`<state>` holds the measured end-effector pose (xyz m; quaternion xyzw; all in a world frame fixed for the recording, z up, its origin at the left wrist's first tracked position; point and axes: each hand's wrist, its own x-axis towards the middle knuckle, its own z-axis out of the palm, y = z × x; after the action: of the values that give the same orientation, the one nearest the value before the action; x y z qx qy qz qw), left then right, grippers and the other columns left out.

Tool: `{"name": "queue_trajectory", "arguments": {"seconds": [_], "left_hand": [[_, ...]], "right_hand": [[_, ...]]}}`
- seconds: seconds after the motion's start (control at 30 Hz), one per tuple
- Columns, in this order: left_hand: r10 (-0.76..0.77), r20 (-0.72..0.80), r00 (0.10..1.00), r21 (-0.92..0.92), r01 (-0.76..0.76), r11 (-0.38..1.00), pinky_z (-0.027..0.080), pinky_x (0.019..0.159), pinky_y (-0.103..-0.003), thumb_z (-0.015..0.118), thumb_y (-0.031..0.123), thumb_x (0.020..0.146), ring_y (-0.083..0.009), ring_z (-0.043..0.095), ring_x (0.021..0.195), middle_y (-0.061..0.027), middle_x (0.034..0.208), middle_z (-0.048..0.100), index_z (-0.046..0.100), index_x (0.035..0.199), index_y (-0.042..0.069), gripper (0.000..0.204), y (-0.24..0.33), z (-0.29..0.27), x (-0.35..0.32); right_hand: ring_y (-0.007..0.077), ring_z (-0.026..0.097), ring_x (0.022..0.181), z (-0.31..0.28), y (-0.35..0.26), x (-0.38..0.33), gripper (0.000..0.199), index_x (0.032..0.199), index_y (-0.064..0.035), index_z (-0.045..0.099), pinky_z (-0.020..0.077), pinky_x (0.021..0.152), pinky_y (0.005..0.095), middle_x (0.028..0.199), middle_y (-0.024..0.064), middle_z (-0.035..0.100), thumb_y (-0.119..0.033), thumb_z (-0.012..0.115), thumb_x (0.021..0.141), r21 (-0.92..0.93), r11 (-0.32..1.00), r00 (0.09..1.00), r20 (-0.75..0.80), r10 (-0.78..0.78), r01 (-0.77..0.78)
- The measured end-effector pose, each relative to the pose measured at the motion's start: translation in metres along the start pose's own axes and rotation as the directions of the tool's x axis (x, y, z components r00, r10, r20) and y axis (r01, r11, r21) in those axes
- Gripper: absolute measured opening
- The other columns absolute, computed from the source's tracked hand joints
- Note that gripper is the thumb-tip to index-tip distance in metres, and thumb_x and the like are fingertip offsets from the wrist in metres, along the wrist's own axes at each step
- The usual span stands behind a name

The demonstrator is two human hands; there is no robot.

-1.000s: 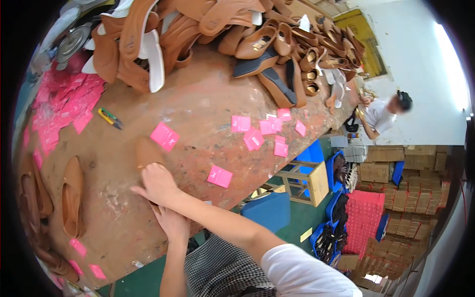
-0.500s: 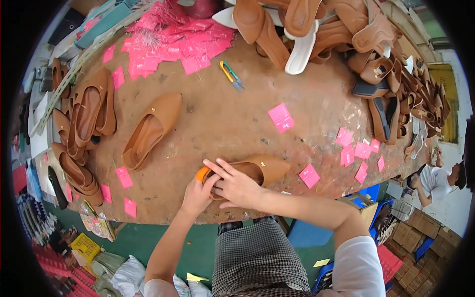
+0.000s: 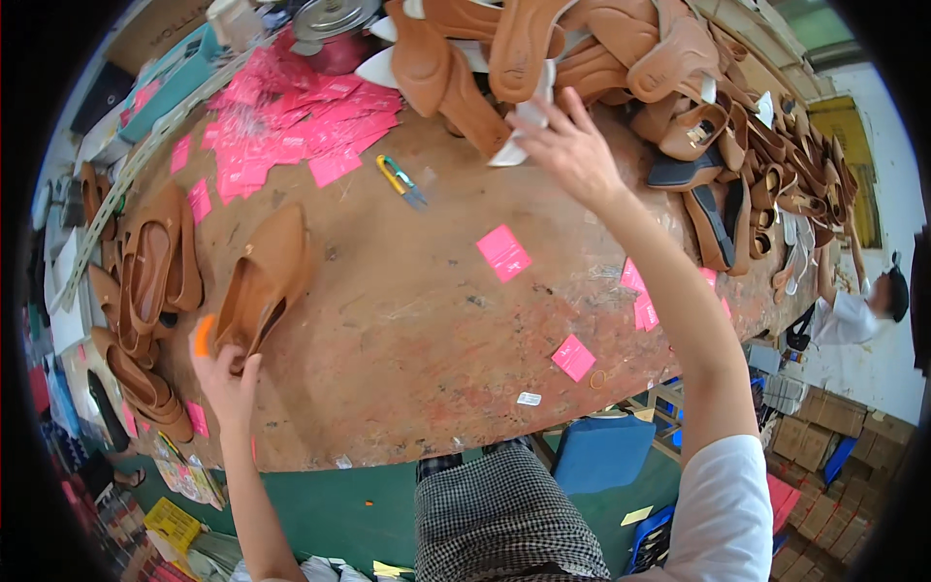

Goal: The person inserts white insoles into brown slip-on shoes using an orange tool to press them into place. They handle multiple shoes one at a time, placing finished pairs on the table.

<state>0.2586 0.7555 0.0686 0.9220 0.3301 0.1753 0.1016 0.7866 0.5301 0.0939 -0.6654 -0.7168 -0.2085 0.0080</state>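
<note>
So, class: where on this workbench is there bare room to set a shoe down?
The widest bare patch of the workbench lies between the tan shoe, the snips and the pink tag. The far edge is crowded with the shoe pile and pink tag heap.

A worn brown workbench (image 3: 407,320) carries everything; a heap of tan shoe uppers and soles (image 3: 582,48) crowds its far edge; pink paper tags (image 3: 291,126) lie fanned at the far left, with single ones (image 3: 503,252) scattered across the middle; small yellow-green snips (image 3: 400,180) lie near them; a tan flat shoe (image 3: 260,281) rests at the left, beside a row of finished shoes (image 3: 145,281).
</note>
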Motion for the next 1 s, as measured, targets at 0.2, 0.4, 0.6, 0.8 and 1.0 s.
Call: {"name": "queue_trajectory", "arguments": {"seconds": [0.2, 0.4, 0.6, 0.8, 1.0], "left_hand": [[0.463, 0.043, 0.885, -0.034, -0.462, 0.886, 0.031, 0.115, -0.053, 0.068, 0.007, 0.077, -0.0373, 0.038, 0.14, -0.0201, 0.145, 0.047, 0.062, 0.132, 0.018, 0.056, 0.218, 0.032, 0.108], [0.759, 0.049, 0.649, -0.04, -0.758, 0.651, 0.037, 0.112, -0.052, 0.062, 0.007, 0.081, -0.0367, 0.046, 0.132, -0.0178, 0.13, 0.059, 0.063, 0.131, 0.02, 0.052, 0.36, 0.126, 0.209], [0.859, 0.169, 0.482, -0.435, -0.746, 0.504, 0.057, 0.078, -0.043, 0.055, 0.005, 0.085, -0.0308, 0.068, 0.093, -0.016, 0.108, 0.068, 0.046, 0.145, 0.018, 0.062, 0.579, 0.215, 0.163], [0.909, 0.078, 0.409, -0.249, -0.875, 0.415, 0.036, 0.111, -0.047, 0.059, 0.013, 0.087, -0.0277, 0.046, 0.131, -0.0103, 0.134, 0.057, 0.044, 0.148, 0.022, 0.063, 0.708, 0.313, 0.134], [0.881, -0.15, 0.448, -0.343, -0.86, 0.379, 0.045, 0.097, -0.044, 0.069, 0.016, 0.079, -0.0295, 0.057, 0.114, -0.0082, 0.115, 0.063, 0.057, 0.127, 0.017, 0.049, 0.676, 0.22, 0.173]], "right_hand": [[0.0201, 0.066, 0.107, -0.028, -0.087, -0.043, 0.024, 0.102, -0.0122, 0.067, 0.049, 0.106, 0.0387, 0.108, 0.002, 0.069, -0.012, 0.064, 0.079, 0.529, 0.844, 0.996, -0.053, -0.075, 0.091], [0.0244, 0.066, 0.103, -0.102, -0.075, -0.121, 0.02, 0.111, -0.0062, 0.065, 0.0467, 0.105, 0.0381, 0.102, 0.0073, 0.068, -0.015, 0.062, 0.094, 0.845, 0.298, 0.861, 0.308, 0.405, -0.443], [0.0205, 0.058, 0.123, -0.177, -0.082, -0.243, 0.033, 0.131, 0.0, 0.06, 0.0442, 0.105, 0.0353, 0.128, 0.0116, 0.065, -0.008, 0.053, 0.1, 0.805, -0.448, 0.368, 0.581, 0.726, -0.389], [0.0166, 0.061, 0.115, -0.211, -0.114, -0.28, 0.038, 0.138, -0.0014, 0.054, 0.0468, 0.099, 0.0326, 0.124, 0.0075, 0.065, -0.003, 0.051, 0.1, 0.575, -0.818, 0.284, 0.782, 0.555, 0.014], [0.0085, 0.058, 0.113, -0.214, -0.13, -0.347, 0.042, 0.143, -0.0012, 0.048, 0.047, 0.095, 0.0258, 0.128, 0.0067, 0.062, -0.01, 0.054, 0.102, 0.546, -0.813, 0.297, 0.825, 0.48, -0.203]]}}
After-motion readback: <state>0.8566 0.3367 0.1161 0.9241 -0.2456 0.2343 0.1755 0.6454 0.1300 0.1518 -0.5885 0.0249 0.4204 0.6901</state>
